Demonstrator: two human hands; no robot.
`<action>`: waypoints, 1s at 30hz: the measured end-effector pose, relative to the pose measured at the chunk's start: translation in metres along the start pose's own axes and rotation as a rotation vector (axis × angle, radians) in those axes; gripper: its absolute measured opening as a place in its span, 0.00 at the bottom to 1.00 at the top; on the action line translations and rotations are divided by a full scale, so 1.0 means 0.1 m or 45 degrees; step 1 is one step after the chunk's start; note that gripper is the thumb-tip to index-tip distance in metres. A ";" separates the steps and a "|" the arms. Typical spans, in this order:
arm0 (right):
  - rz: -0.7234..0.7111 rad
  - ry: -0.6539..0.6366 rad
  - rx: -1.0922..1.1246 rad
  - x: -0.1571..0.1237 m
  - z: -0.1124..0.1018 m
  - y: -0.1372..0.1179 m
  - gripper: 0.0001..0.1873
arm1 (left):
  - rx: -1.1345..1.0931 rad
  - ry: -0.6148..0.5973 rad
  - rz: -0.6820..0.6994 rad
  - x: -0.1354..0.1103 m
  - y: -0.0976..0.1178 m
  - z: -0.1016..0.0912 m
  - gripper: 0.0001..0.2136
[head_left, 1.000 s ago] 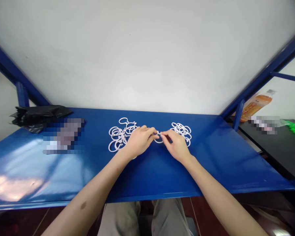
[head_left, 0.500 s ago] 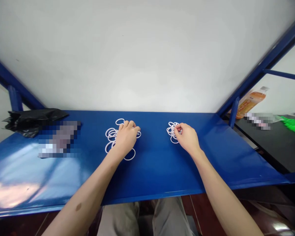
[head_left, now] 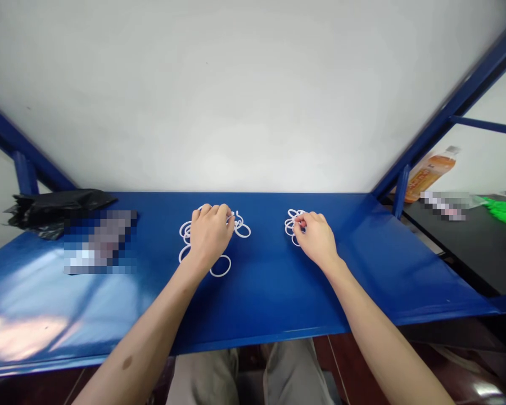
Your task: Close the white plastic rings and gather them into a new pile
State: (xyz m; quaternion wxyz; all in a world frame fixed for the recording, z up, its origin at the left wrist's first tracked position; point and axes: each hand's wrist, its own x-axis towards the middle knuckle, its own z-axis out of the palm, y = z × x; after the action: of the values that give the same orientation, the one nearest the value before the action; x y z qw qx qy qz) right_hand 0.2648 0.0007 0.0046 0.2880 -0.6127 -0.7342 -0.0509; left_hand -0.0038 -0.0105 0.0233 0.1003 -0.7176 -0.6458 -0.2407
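Note:
Several thin white rings (head_left: 220, 266) lie loosely in a pile on the blue tabletop (head_left: 261, 298). Over this pile, my left hand (head_left: 212, 233) is closed with its fingers curled down, gripping some white rings (head_left: 242, 230) that stick out to the right of its fingertips. Part of the pile is hidden beneath the palm. Further right is a tighter cluster of similar white rings (head_left: 290, 226). My right hand (head_left: 317, 236) pinches at the near right side of that cluster, thumb and index finger together; its fingers cover some of the rings.
A crumpled black plastic bag (head_left: 63, 205) lies at the left, behind a blurred-out flat item (head_left: 103, 242). Blue frame bars (head_left: 400, 191) rise at both sides. On a black surface (head_left: 455, 247) to the right are an orange drink bottle (head_left: 430, 175) and a bright green bundle (head_left: 504, 211).
My left hand has shifted slightly, and more white rings now show to the right of its fingertips. My right hand has moved a little left over its cluster.

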 end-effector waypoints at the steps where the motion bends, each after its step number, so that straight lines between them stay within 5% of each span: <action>1: 0.000 0.009 -0.011 0.00 0.00 0.00 0.06 | -0.022 0.010 -0.007 0.00 0.01 -0.01 0.08; 8: -0.011 0.050 -0.029 0.00 -0.01 0.01 0.08 | -0.267 -0.008 -0.075 0.02 0.03 -0.04 0.06; 13: -0.219 0.085 0.166 -0.05 -0.03 -0.17 0.09 | -0.515 -0.076 -0.076 0.03 0.04 -0.02 0.06; 20: -0.532 -0.205 0.387 -0.23 0.15 -0.62 0.08 | -0.798 -0.289 0.073 0.02 0.08 -0.03 0.10; 25: -0.427 -0.253 0.560 -0.26 0.22 -0.61 0.02 | -0.608 -0.363 0.140 0.01 0.05 0.03 0.11; 30: -0.212 -0.225 0.778 -0.22 0.17 -0.55 0.07 | -0.252 -0.366 0.252 -0.02 -0.01 0.12 0.16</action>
State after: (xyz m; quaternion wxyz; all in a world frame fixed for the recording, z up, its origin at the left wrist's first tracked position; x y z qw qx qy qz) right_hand 0.2091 -0.0246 -0.0049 0.3885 -0.4377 -0.7853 0.2020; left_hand -0.0024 -0.0071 0.0118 -0.0410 -0.8109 -0.5529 -0.1871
